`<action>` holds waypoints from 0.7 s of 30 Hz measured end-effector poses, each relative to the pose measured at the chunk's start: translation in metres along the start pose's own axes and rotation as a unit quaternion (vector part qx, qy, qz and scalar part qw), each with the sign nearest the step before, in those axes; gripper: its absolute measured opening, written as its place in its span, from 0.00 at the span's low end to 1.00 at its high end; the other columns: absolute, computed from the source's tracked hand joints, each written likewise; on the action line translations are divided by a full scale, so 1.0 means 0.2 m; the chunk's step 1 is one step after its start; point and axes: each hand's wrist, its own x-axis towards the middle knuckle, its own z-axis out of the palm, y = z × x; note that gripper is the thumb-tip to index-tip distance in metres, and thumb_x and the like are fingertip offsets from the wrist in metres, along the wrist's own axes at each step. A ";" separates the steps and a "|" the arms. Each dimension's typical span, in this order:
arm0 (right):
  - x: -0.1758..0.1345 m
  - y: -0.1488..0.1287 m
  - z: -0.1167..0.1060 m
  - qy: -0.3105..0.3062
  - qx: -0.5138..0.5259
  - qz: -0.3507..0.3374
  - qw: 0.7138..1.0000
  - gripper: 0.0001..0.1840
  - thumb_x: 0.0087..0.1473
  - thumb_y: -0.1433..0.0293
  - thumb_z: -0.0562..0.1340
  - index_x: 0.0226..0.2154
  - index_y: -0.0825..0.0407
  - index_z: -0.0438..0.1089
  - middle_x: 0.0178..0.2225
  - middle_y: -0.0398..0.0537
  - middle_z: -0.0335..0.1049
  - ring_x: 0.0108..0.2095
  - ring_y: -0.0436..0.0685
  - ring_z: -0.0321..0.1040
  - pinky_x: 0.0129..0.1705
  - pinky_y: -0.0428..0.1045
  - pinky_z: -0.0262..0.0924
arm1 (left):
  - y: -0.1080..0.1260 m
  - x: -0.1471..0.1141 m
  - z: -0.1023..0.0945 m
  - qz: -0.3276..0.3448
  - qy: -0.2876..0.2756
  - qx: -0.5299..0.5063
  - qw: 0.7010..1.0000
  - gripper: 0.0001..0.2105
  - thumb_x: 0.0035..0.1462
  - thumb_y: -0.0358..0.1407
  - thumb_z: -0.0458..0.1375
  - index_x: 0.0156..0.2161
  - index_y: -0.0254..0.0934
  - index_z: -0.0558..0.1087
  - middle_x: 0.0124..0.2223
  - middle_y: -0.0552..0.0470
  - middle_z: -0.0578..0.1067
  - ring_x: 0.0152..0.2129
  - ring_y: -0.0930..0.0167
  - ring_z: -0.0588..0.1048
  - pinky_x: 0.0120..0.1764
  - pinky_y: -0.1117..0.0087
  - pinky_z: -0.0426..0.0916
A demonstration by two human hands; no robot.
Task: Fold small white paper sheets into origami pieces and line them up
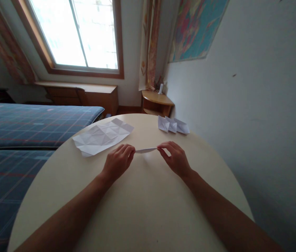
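A small folded piece of white paper [146, 151] is stretched between my two hands, seen nearly edge-on just above the round table [137, 206]. My left hand [119, 159] pinches its left end, and my right hand [174, 157] pinches the right end between thumb and fingertips. Beyond my left hand lies a creased, opened-out sheet of white paper [103, 135], covered in fold lines. Past my right hand, several folded white paper pieces [173, 125] stand in an overlapping row near the table's far edge.
Left of the table is a bed with a blue plaid cover [32, 122]. A wall [268, 105] runs close along the right side. Behind the table stand a small corner shelf [157, 98] and a wooden desk [98, 88] under the window [77, 35].
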 end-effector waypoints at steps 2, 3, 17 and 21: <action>0.00 -0.01 0.00 -0.001 -0.008 -0.009 1.000 0.04 0.62 0.68 0.62 0.40 0.49 0.71 0.38 0.49 0.76 0.40 0.58 0.71 0.44 0.54 0.65 | 0.01 0.00 0.00 0.010 0.000 0.004 1.000 0.06 0.67 0.31 0.51 0.37 0.38 0.68 0.35 0.53 0.77 0.32 0.70 0.74 0.32 0.71 0.64; 0.00 -0.02 0.00 -0.006 -0.014 -0.017 1.000 0.04 0.61 0.68 0.62 0.40 0.49 0.71 0.38 0.49 0.76 0.40 0.58 0.71 0.44 0.55 0.64 | 0.01 0.01 -0.01 0.018 -0.002 0.007 1.000 0.05 0.66 0.31 0.51 0.37 0.38 0.68 0.35 0.53 0.77 0.32 0.70 0.74 0.32 0.70 0.64; -0.01 -0.11 0.04 -0.072 -0.017 -0.081 0.994 0.04 0.62 0.68 0.62 0.37 0.49 0.73 0.35 0.46 0.76 0.38 0.56 0.69 0.42 0.52 0.62 | 0.11 0.01 0.00 0.104 -0.025 0.005 0.994 0.04 0.59 0.27 0.56 0.36 0.39 0.69 0.34 0.55 0.77 0.31 0.70 0.72 0.33 0.69 0.65; 0.00 -0.12 0.04 -0.079 -0.019 -0.089 0.993 0.04 0.62 0.69 0.62 0.36 0.49 0.73 0.35 0.45 0.76 0.38 0.55 0.69 0.42 0.52 0.62 | 0.12 0.01 0.00 0.105 -0.025 0.002 0.994 0.04 0.59 0.28 0.56 0.35 0.40 0.70 0.34 0.56 0.77 0.31 0.70 0.73 0.33 0.69 0.65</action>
